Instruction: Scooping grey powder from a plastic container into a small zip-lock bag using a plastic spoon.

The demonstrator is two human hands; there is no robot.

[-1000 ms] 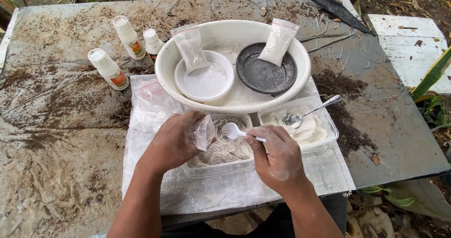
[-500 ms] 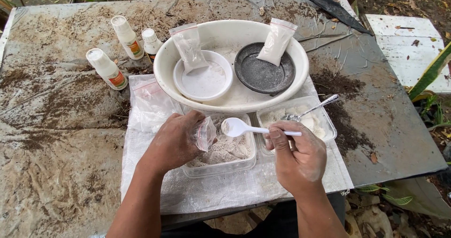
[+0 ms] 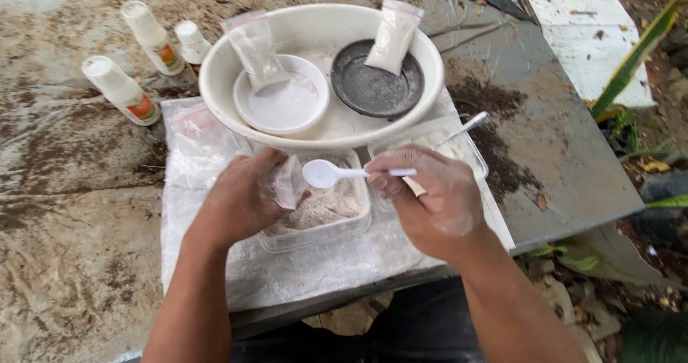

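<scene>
The left hand [image 3: 244, 198] covers most of a small clear plastic bag [image 3: 289, 184]; only a crumpled corner shows past the knuckles, so whether the bag is open cannot be made out. Its fingers are clenched around that bag, above a clear rectangular plastic container [image 3: 322, 216] of pale grey, clumpy powder. The right hand [image 3: 437, 202] pinches the handle of a white plastic spoon [image 3: 344, 173] between thumb and fingers; the handle's end is hidden inside the grip. The spoon lies nearly level, long axis running left to right, its oval bowl pointing toward the bag and just beside it.

A second clear container [image 3: 459, 144] sits partly behind the right hand, a metal spoon [image 3: 469, 125] leaning out of it. Behind both stands a wide cream basin [image 3: 215, 83] holding a white dish [image 3: 283, 105], a dark round lid [image 3: 376, 83] and two powder sachets [image 3: 393, 37]. Three small white bottles [image 3: 122, 91] stand left of it on the stained, gritty desk [image 3: 64, 162], which a creased plastic sheet [image 3: 193, 141] partly covers.
</scene>
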